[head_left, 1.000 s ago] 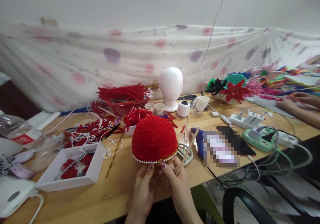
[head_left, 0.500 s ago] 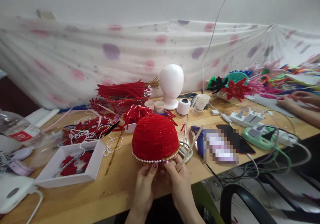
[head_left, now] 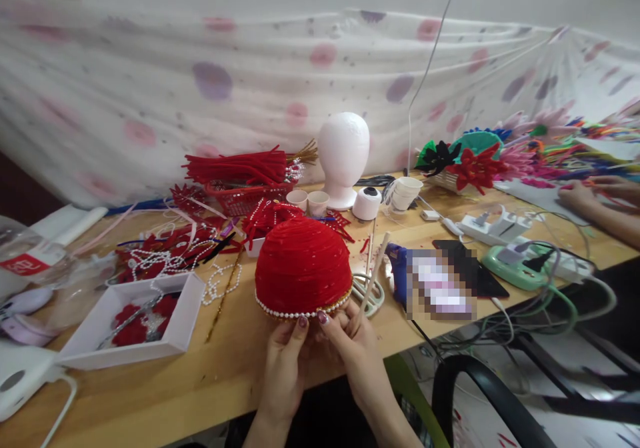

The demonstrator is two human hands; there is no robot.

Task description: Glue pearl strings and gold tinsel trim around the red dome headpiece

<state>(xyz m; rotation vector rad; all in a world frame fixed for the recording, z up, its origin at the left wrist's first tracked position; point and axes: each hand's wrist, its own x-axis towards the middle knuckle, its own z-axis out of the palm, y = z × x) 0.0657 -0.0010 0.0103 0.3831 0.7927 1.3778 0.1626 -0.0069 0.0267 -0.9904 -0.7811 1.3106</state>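
A red dome-shaped cap with a white bead trim and a gold edge is held over the table's front edge. My left hand pinches its lower rim, thumb on the beads. Just to the right, my right hand grips the same rim with its thumb near the beads. A pale thin stick rises from between the fingers of my right hand. The fingertips under the rim are partly hidden.
Behind the cap stand a white foam head and paper cups. An open white box lies left. Phone, power strips and cables are at right, near another person's hands.
The view has shifted a little, and the cap with both hands appears slightly further left. The stick in my right hand stands more upright. Both hands keep their hold on the rim.
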